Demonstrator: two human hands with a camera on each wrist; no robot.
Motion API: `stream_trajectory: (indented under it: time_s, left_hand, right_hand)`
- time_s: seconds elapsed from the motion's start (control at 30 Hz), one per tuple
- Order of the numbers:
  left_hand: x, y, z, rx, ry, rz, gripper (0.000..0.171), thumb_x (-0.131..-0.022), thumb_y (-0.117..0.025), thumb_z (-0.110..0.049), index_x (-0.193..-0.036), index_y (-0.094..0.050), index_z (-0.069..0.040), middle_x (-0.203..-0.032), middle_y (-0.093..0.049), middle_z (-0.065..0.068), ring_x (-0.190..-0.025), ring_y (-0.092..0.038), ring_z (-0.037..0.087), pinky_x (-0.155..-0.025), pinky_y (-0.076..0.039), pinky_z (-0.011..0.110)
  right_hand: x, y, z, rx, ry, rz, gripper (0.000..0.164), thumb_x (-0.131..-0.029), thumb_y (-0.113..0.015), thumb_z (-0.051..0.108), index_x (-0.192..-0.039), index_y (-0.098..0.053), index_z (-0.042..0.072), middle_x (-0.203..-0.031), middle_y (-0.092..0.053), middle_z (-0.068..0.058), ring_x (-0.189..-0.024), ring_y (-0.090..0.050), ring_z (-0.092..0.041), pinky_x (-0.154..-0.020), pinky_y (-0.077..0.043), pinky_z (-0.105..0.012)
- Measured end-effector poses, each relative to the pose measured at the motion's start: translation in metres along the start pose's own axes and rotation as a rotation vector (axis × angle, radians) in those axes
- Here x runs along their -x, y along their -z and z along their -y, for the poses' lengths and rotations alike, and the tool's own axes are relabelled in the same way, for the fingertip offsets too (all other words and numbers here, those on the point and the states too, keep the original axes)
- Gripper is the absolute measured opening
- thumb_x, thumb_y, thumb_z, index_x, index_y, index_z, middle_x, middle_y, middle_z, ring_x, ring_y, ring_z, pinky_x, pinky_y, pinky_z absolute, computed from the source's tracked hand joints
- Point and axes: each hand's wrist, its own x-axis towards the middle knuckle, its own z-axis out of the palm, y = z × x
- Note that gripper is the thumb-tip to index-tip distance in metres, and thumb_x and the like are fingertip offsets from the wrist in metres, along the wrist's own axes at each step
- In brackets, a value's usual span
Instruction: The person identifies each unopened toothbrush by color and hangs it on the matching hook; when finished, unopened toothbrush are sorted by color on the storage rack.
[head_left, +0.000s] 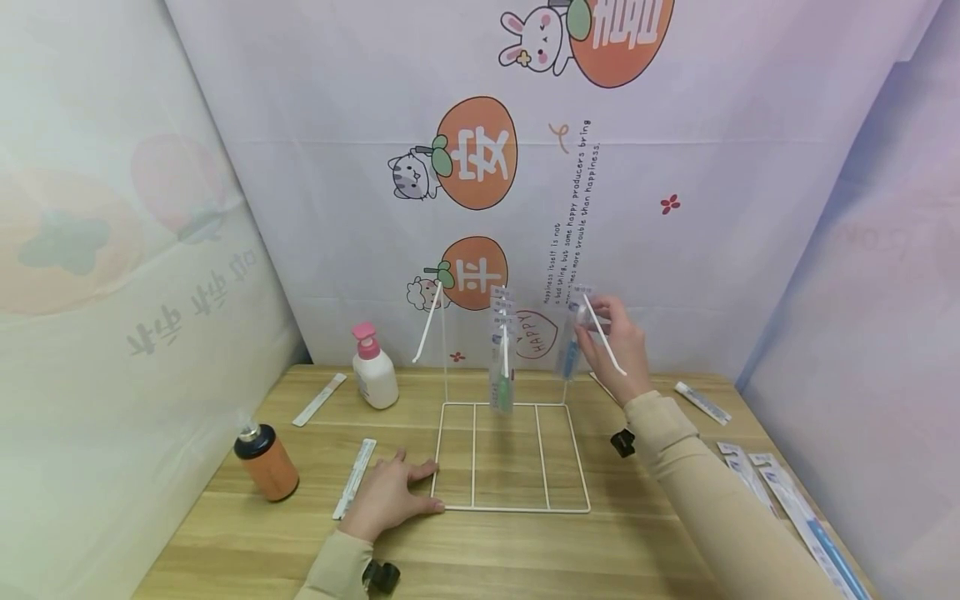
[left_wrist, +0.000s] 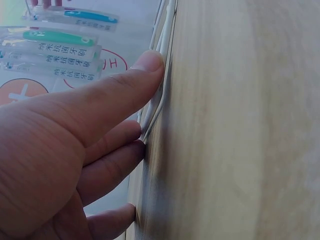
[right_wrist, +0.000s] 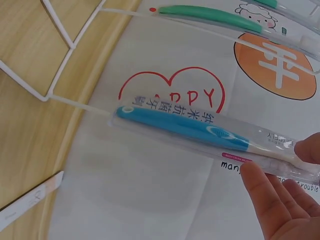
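My right hand pinches a packaged blue toothbrush between thumb and fingers, beside the right prong of a white wire rack. The right wrist view shows the brush's blue handle through clear plastic, its head end near the fingers. Several packaged green toothbrushes hang one behind another on the middle prong. The left prong carries nothing. On the table, my left hand rests at the rack's front left base corner, its extended thumb and fingers touching the wire.
A pink-topped white pump bottle and an orange bottle with a black collar stand at left. Slim white packets lie near the left hand. At right are a white tube and more packaged toothbrushes. Printed cloth walls surround the table.
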Motion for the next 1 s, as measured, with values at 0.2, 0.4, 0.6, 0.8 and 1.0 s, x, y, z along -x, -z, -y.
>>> stream_trajectory:
  time_s: [0.2, 0.4, 0.6, 0.8, 1.0]
  left_hand:
    - [0.000, 0.000, 0.000, 0.004, 0.006, 0.004, 0.069, -0.076, -0.095, -0.054, -0.135, -0.078, -0.021, -0.142, -0.069, 0.018, -0.139, -0.048, 0.064, -0.106, -0.045, 0.075]
    - [0.000, 0.001, -0.002, -0.002, 0.016, 0.000, 0.069, -0.075, -0.096, -0.054, -0.134, -0.079, -0.023, -0.143, -0.068, 0.020, -0.137, -0.049, 0.066, -0.106, -0.045, 0.075]
    - [0.001, 0.001, -0.002, -0.004, 0.012, 0.000, 0.069, -0.076, -0.096, -0.055, -0.134, -0.079, -0.023, -0.142, -0.070, 0.015, -0.137, -0.049, 0.065, -0.107, -0.045, 0.075]
    - [0.001, 0.001, -0.002, -0.009, 0.015, -0.006, 0.069, -0.076, -0.096, -0.054, -0.135, -0.079, -0.023, -0.142, -0.069, 0.018, -0.137, -0.049, 0.065, -0.107, -0.045, 0.075]
    - [0.001, 0.002, -0.003, 0.010, 0.030, 0.004, 0.068, -0.076, -0.096, -0.052, -0.134, -0.079, -0.022, -0.142, -0.069, 0.016, -0.139, -0.047, 0.065, -0.108, -0.043, 0.075]
  right_hand:
    - [0.003, 0.003, 0.002, -0.021, -0.075, 0.036, 0.044, -0.092, -0.082, -0.002, -0.127, -0.057, 0.004, -0.130, -0.070, -0.030, -0.104, -0.076, -0.048, -0.088, -0.063, -0.059]
    - [0.013, 0.014, -0.002, -0.042, -0.119, 0.093, 0.042, -0.098, -0.077, 0.004, -0.133, -0.054, 0.005, -0.141, -0.064, -0.029, -0.113, -0.072, -0.051, -0.093, -0.058, -0.067]
    - [0.032, 0.045, -0.019, -0.020, -0.145, 0.156, 0.053, -0.096, -0.078, -0.002, -0.141, -0.050, 0.001, -0.143, -0.060, -0.029, -0.112, -0.072, -0.052, -0.089, -0.061, -0.061]
    - [0.060, 0.105, -0.052, -0.052, -0.249, 0.350, 0.056, -0.100, -0.076, 0.004, -0.148, -0.048, 0.001, -0.148, -0.054, -0.036, -0.112, -0.069, -0.056, -0.068, -0.066, -0.037]
    - [0.092, 0.173, -0.091, 0.034, -0.350, 0.580, 0.062, -0.102, -0.078, 0.016, -0.155, -0.049, -0.001, -0.145, -0.052, -0.043, -0.107, -0.072, -0.053, -0.064, -0.066, -0.037]
